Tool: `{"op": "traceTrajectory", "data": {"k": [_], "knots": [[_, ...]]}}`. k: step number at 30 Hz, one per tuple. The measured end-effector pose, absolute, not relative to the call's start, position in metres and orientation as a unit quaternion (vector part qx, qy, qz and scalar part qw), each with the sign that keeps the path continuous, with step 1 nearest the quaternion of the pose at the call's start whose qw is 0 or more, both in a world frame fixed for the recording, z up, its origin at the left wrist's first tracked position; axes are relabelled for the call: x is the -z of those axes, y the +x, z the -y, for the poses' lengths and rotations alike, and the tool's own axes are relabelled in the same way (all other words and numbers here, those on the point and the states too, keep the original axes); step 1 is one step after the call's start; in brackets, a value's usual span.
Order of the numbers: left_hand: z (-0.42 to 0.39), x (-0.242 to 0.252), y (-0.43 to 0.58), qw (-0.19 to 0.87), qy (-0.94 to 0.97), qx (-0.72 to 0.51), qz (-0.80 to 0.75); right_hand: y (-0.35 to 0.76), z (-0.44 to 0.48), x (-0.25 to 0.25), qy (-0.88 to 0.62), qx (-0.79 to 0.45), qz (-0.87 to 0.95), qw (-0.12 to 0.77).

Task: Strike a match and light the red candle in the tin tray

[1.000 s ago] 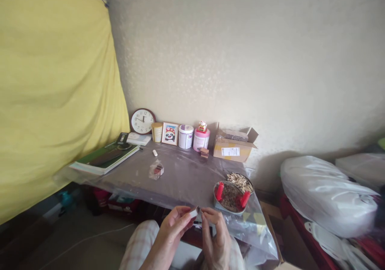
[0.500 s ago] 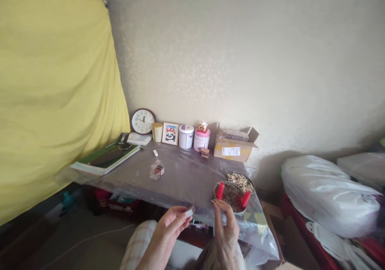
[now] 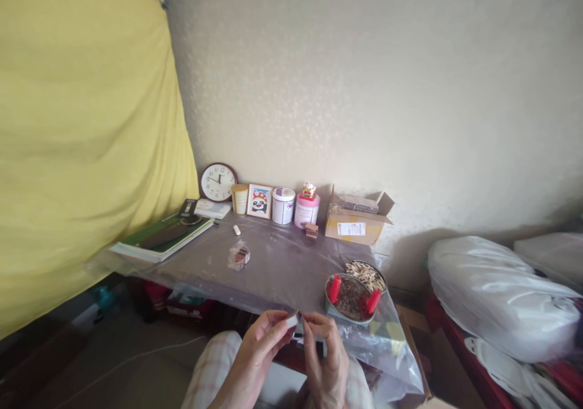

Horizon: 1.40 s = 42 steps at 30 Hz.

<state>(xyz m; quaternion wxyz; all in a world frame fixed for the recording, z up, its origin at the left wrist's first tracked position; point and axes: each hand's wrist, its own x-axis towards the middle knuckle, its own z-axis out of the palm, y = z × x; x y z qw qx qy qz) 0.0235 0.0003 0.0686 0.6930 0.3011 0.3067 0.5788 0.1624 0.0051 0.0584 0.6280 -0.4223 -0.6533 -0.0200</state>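
Fingers (image 3: 274, 336) on matchbox (image 3: 292, 322), candles (image 3: 334, 289) in bowl (image 3: 339, 315)

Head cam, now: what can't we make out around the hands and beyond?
All in the head view:
- Right hand: whatever its grip may hold is too small and masked by its own fingers.
- Small box: partly covered by the left hand.
- Label: print too small and blurred.
- White bag: contents hidden by its plastic.
- Yellow cloth: cut off by the left edge.
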Motion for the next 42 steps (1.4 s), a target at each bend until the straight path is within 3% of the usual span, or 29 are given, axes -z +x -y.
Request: {"op": "traceTrajectory", "data": {"k": [6,8,12,20,42], "knots": [[-0.005,-0.070,0.023,0.684,0.282,-0.590,-0.325,0.169,0.001,-0.067,-0.371,0.054,0.649,0.662],[-0.005,-0.074,0.023,0.681,0.285,-0.591,-0.326,0.171,-0.005,-0.061,-0.361,0.056,0.682,0.634],[-0.001,-0.082,0.021,0.673,0.301,-0.582,-0.342,0.180,-0.030,-0.036,-0.445,0.067,0.646,0.617],[0.002,-0.078,0.013,0.674,0.277,-0.574,-0.374,0.201,-0.038,-0.041,-0.515,-0.054,0.485,0.705],[0.000,-0.072,0.002,0.668,0.258,-0.572,-0.399,0.229,-0.061,-0.046,-0.571,-0.134,0.394,0.708]]}}
